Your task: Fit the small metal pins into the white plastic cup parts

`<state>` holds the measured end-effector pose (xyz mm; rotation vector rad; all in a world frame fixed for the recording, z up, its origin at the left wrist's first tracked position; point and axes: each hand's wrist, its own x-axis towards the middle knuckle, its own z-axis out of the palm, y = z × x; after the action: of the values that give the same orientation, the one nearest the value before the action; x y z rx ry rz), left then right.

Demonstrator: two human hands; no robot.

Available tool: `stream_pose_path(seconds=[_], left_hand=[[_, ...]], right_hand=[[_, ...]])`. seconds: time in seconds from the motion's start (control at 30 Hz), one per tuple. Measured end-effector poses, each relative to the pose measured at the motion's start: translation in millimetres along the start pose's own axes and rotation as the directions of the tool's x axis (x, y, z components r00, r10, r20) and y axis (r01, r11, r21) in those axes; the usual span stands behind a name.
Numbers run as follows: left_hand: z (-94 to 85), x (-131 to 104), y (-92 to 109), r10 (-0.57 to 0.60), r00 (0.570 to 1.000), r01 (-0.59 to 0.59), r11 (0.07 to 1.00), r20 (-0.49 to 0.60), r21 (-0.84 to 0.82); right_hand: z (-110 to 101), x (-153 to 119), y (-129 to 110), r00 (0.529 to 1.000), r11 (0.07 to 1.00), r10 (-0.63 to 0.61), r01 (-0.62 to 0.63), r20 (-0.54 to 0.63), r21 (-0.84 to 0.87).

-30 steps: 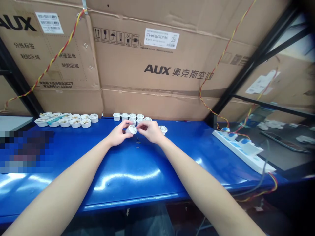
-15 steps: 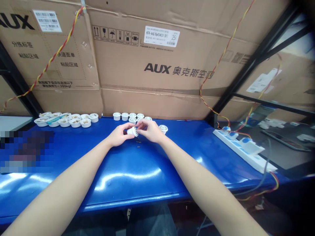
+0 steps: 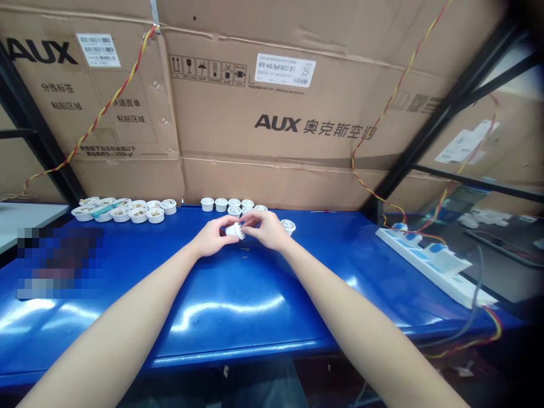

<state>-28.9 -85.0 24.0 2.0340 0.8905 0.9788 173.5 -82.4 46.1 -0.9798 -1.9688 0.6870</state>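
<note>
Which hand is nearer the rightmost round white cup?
Right: the right hand is just left of the cup; the left hand is farther left, holding a white cylindrical piece.

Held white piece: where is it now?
Left of the head view's centre, the white piece sits in the left hand, the right hand at its right end, over the blue table.

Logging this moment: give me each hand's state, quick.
Left hand: holding a small white piece.
Right hand: close beside it; whether holding anything cannot be told.
</note>
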Motion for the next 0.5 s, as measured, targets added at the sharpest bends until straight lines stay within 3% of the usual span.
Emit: stream_pose_path(seconds=[0.17,0.27,0.4,0.5], left_hand=[[-1.3,-0.6,0.2,0.025,1.000,-0.025,1.000,0.002,-0.005],[-0.7,-0.2,1.1,0.034,0.999,-0.034,0.999,-0.023,-0.033],[2.4,2.1,1.8,-0.004,0.992,0.001,1.000,-0.127,-0.029],[5.0,4.3,0.1,-0.016,0.980,0.003,0.998,-0.197,-0.065]], right_hand=[[-1.4,1.9,5.8,0.992,0.972,0.099,-0.113,0.076,0.209],[0.2,2.7,8.4,0.992,0.961,0.108,-0.120,0.061,0.247],[2.7,1.1,3.9,0.998,0.993,0.010,-0.002,-0.069,0.121],[3.0,-1.4,-3.6,0.994,0.996,-0.077,0.074,-0.075,-0.040]])
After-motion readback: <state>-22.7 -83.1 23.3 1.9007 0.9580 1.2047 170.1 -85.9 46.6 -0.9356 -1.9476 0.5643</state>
